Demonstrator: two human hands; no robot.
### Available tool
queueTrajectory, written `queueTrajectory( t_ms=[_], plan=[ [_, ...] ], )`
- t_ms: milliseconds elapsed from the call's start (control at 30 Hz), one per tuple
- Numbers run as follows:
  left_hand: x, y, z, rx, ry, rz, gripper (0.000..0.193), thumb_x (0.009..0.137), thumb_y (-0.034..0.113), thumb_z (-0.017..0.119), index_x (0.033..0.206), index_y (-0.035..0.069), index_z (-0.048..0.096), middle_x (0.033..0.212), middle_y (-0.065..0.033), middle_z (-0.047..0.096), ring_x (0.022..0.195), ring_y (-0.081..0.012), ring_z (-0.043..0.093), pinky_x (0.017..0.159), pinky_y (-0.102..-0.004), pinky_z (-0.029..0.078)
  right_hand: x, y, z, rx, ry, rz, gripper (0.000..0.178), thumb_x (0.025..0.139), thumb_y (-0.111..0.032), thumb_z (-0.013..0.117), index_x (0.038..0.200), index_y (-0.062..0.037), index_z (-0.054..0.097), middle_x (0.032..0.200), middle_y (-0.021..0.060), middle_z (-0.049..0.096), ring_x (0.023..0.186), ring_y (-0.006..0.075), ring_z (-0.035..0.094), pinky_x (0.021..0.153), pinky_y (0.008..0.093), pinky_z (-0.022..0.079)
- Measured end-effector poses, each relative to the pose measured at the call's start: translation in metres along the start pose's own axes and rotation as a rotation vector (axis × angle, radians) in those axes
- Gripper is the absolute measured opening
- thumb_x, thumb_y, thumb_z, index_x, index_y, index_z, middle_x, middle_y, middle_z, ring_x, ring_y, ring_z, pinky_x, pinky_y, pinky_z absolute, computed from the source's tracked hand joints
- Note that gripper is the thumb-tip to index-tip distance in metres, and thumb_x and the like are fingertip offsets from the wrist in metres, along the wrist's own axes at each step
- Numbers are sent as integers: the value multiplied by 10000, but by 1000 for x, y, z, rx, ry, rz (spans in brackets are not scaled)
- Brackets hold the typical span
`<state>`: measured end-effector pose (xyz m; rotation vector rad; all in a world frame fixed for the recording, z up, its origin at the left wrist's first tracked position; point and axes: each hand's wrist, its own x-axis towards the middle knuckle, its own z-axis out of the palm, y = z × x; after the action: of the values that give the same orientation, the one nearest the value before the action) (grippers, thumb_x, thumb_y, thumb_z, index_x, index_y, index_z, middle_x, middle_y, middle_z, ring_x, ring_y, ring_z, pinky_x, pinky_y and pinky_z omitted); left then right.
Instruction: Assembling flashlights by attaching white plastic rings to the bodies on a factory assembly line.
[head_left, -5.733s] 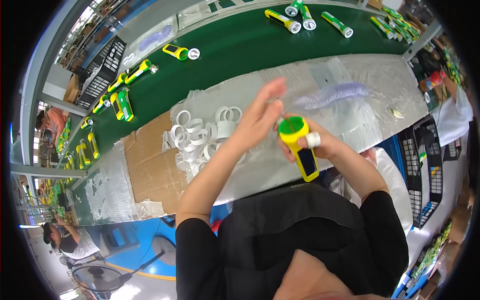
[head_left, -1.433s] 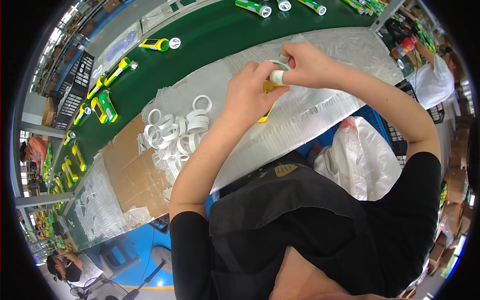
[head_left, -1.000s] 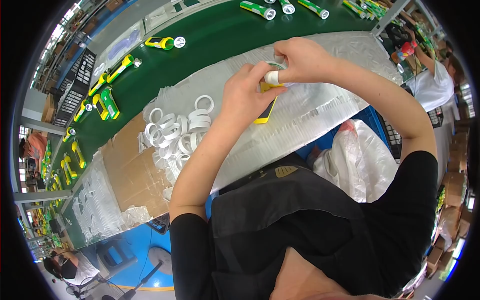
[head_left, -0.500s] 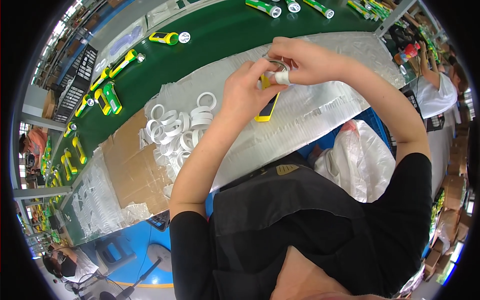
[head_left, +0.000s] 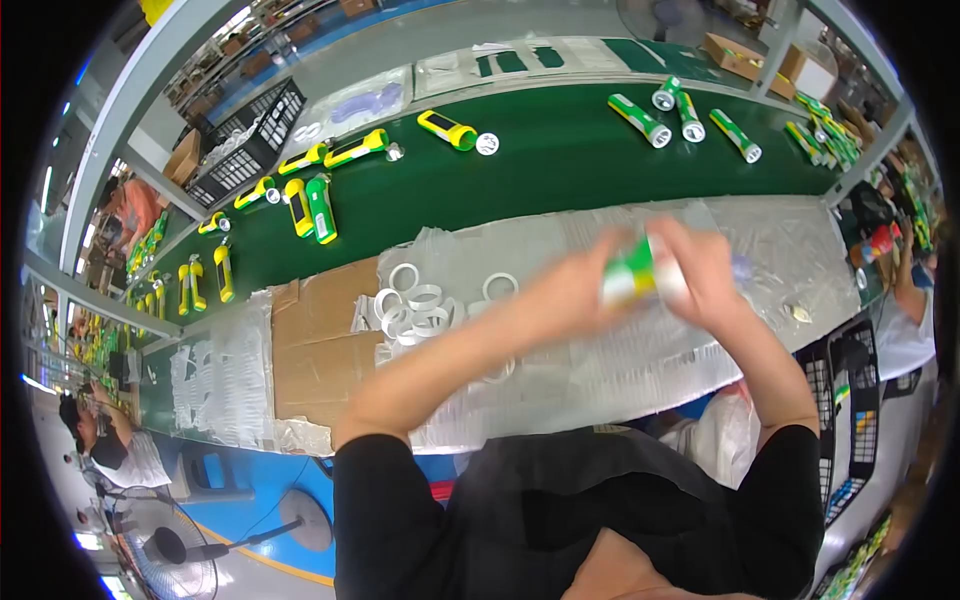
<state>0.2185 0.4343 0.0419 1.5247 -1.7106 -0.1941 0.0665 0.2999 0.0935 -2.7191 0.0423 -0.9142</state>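
Above the covered bench, both hands hold one green, yellow and white flashlight, smeared by motion. My left hand is closed round its body. My right hand is closed on the white end, its fingers wrapped over it; whether that white part is a loose ring or the lamp head I cannot tell. To the left of the hands lies a loose heap of white plastic rings, partly hidden behind my left forearm. One ring lies apart from the heap.
Beyond the bench runs a green conveyor belt. Yellow flashlights with detached lamp heads lie on its left, green flashlights on its right. A cardboard sheet covers the left bench. A black crate stands behind; metal posts flank the belt.
The view has tilted up and shifted. Both hands have moved right, from the yellow piece and white ring they worked on, and now grip a flashlight with green showing.
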Motion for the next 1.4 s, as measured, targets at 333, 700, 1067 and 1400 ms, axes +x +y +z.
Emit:
queueTrajectory(
  t_ms=[333,700,1067,1400],
  plan=[
    [86,-206,-95,556,437,-423,669,861,535,641,1355,123,458,963,-240,658,900,-409,646,757,-452,530,88,182,128,51,412,610,397,981,-396,514,1137,-33,548,919,217,680,855,404,659,737,454,512],
    [99,-245,-127,-133,160,-797,786,888,777,290,1169,131,638,1028,-100,647,714,-196,642,657,-286,544,93,193,122,-304,186,139,544,784,-218,748,1263,-81,529,1319,151,516,1213,351,498,1007,427,429],
    [38,-43,-69,-462,-511,-29,352,887,203,707,1213,128,595,1166,-29,571,992,-158,593,838,-286,509,53,37,46,409,-604,198,807,642,-71,689,1398,-32,407,1164,189,630,1089,360,599,896,402,493],
    [-60,-16,-29,-729,-29,-450,414,835,96,720,1223,81,577,1021,-69,647,937,-125,614,827,-271,487,-28,-32,38,325,-377,389,764,764,-329,766,1378,-41,414,1159,216,624,1092,373,610,913,407,480]
  ],
)
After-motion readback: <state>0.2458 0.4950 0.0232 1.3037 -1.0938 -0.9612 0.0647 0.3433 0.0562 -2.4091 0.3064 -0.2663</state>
